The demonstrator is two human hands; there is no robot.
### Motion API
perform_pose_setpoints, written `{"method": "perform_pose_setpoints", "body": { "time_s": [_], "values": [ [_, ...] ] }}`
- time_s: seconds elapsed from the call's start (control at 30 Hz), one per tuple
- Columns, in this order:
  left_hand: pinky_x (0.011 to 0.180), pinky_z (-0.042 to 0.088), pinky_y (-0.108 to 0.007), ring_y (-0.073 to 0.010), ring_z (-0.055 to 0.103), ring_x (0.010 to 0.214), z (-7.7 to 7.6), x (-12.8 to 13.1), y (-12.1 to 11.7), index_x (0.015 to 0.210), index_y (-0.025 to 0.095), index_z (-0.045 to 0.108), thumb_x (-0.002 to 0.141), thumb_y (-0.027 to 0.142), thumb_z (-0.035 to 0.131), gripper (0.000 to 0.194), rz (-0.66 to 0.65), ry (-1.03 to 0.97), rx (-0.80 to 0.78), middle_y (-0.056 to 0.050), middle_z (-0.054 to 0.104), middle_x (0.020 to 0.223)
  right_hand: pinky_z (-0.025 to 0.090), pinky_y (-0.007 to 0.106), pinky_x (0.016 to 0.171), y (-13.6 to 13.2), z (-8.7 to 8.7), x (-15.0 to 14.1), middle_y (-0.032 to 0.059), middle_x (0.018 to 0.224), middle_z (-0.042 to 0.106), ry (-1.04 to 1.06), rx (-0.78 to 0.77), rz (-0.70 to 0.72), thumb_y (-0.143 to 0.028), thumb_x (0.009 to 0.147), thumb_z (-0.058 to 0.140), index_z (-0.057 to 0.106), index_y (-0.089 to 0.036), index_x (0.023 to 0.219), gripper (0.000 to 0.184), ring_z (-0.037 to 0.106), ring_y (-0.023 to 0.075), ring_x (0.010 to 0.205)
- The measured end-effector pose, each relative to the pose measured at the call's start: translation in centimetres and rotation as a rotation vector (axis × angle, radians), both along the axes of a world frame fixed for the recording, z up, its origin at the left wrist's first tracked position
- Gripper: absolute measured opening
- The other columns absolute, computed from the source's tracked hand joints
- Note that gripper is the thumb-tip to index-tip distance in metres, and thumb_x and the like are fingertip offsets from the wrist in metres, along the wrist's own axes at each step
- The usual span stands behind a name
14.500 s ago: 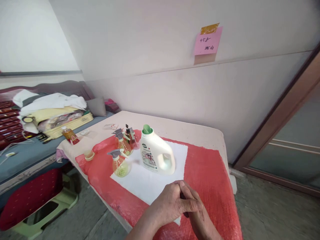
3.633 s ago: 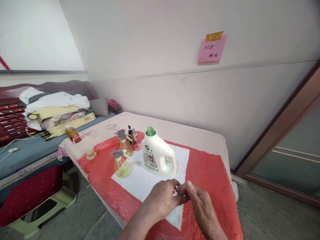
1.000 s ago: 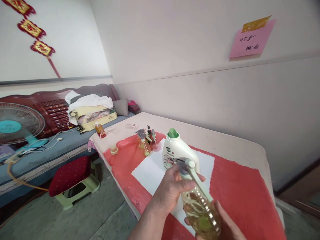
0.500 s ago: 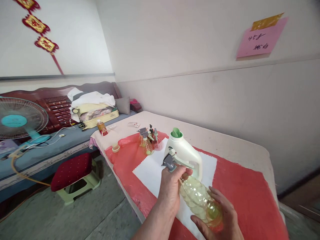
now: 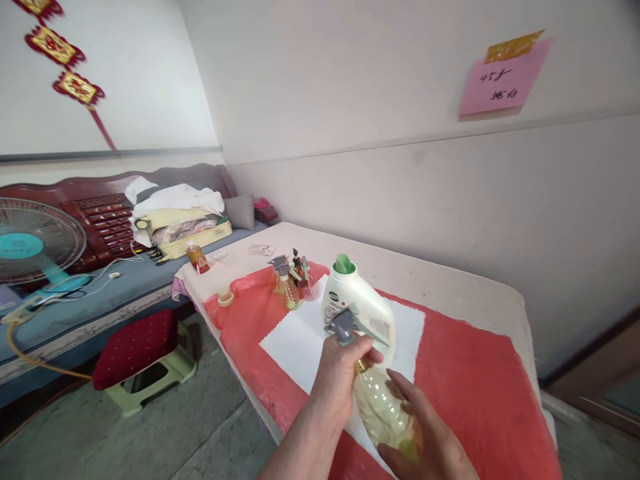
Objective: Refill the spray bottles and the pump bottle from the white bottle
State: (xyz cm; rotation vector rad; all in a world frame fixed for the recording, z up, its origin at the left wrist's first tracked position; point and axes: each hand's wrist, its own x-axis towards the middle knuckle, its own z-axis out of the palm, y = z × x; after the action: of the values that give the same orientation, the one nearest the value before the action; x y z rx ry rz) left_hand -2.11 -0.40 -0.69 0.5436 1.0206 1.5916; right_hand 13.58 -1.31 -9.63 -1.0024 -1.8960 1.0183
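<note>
A clear yellow-tinted spray bottle [image 5: 377, 400] is tilted in front of me, its grey and pale-green trigger head [image 5: 344, 327] pointing up and left. My left hand [image 5: 345, 367] is closed round the bottle's neck, just under that head. Lower down, my right hand [image 5: 425, 427] clasps the bottle's body near its base, thumb on one side and fingers on the other. Right behind the hands stands a white handled jug [image 5: 363, 303] with a green piece [image 5: 343, 264] in its open mouth. The jug rests on a white sheet [image 5: 290, 347].
Several other spray bottles [image 5: 291, 288] cluster left of the jug on the red cloth [image 5: 460, 387]. A tape roll [image 5: 226, 298] lies at the cloth's left edge. Farther back are an orange bottle [image 5: 198, 258] and a clear packet [image 5: 261, 249]. A padded stool [image 5: 137, 347] stands on the floor.
My right hand has closed in on the bottle's lower body, its fingers now against it. The bottle has tipped somewhat more upright. The whole view has shifted slightly.
</note>
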Motion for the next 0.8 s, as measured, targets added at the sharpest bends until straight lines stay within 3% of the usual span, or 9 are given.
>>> {"method": "perform_pose_setpoints", "body": {
  "time_s": [0.1, 0.2, 0.33, 0.43, 0.53, 0.63, 0.8],
  "values": [
    [0.066, 0.048, -0.026, -0.0115, 0.058, 0.058, 0.0, -1.6, 0.8, 0.073, 0.015, 0.064, 0.065, 0.032, 0.08, 0.025, 0.209, -0.131, 0.026, 0.0, 0.061, 0.061, 0.049, 0.049, 0.096, 0.2, -0.9, 0.1, 0.01, 0.129, 0.057, -0.249, 0.378, -0.048, -0.024, 0.073, 0.062, 0.041, -0.027, 0.143, 0.073, 0.054, 0.0332, 0.117],
    [0.065, 0.049, -0.025, -0.0094, 0.057, 0.058, 0.5, -4.5, 1.2, 0.076, 0.015, 0.061, 0.061, 0.029, 0.083, 0.03, 0.436, -0.209, 0.07, 0.003, 0.059, 0.065, 0.051, 0.049, 0.092, 0.3, -1.4, 0.0, 0.0117, 0.129, 0.055, -0.317, 0.469, -0.093, -0.021, 0.072, 0.056, 0.036, -0.024, 0.144, 0.075, 0.053, 0.0332, 0.116],
    [0.064, 0.047, -0.022, -0.008, 0.057, 0.06, 1.4, -8.7, 1.0, 0.081, 0.015, 0.06, 0.057, 0.021, 0.085, 0.035, 0.679, -0.14, 0.108, 0.002, 0.061, 0.07, 0.049, 0.046, 0.094, 0.5, -1.3, -0.3, 0.0099, 0.13, 0.053, -0.279, 0.205, -0.164, -0.025, 0.07, 0.054, 0.041, -0.023, 0.135, 0.066, 0.052, 0.0304, 0.118],
    [0.063, 0.046, -0.021, -0.0068, 0.055, 0.058, 1.8, -10.5, 0.6, 0.082, 0.017, 0.058, 0.059, 0.023, 0.084, 0.035, 0.739, -0.13, 0.111, 0.005, 0.057, 0.066, 0.046, 0.048, 0.097, 0.8, -0.6, -0.9, 0.0082, 0.129, 0.053, -0.182, -0.054, -0.237, -0.036, 0.068, 0.06, 0.043, -0.025, 0.131, 0.066, 0.051, 0.0309, 0.119],
    [0.06, 0.044, -0.021, -0.0067, 0.05, 0.055, 2.2, -11.0, 0.2, 0.083, 0.019, 0.057, 0.061, 0.028, 0.084, 0.035, 0.755, -0.115, 0.134, 0.007, 0.051, 0.06, 0.044, 0.049, 0.097, 1.2, -0.3, -2.3, 0.0089, 0.128, 0.054, -0.141, -0.207, -0.266, -0.048, 0.064, 0.067, 0.045, -0.025, 0.128, 0.072, 0.05, 0.0327, 0.118],
    [0.058, 0.042, -0.022, -0.0074, 0.048, 0.053, 2.7, -10.8, -0.1, 0.081, 0.02, 0.055, 0.066, 0.034, 0.081, 0.033, 0.722, -0.124, 0.16, 0.008, 0.047, 0.058, 0.044, 0.049, 0.098, 1.4, -1.4, -4.3, 0.011, 0.13, 0.051, -0.107, -0.199, -0.249, -0.047, 0.064, 0.067, 0.041, -0.023, 0.131, 0.075, 0.051, 0.032, 0.116],
    [0.063, 0.044, -0.024, -0.0091, 0.051, 0.057, 3.3, -10.7, -0.4, 0.078, 0.019, 0.054, 0.071, 0.036, 0.075, 0.027, 0.704, -0.164, 0.154, 0.005, 0.051, 0.061, 0.041, 0.049, 0.104, 1.5, -5.1, -7.5, 0.0114, 0.132, 0.05, -0.072, -0.122, -0.203, -0.037, 0.07, 0.06, 0.036, -0.021, 0.135, 0.071, 0.049, 0.0301, 0.122]
  ]
}}
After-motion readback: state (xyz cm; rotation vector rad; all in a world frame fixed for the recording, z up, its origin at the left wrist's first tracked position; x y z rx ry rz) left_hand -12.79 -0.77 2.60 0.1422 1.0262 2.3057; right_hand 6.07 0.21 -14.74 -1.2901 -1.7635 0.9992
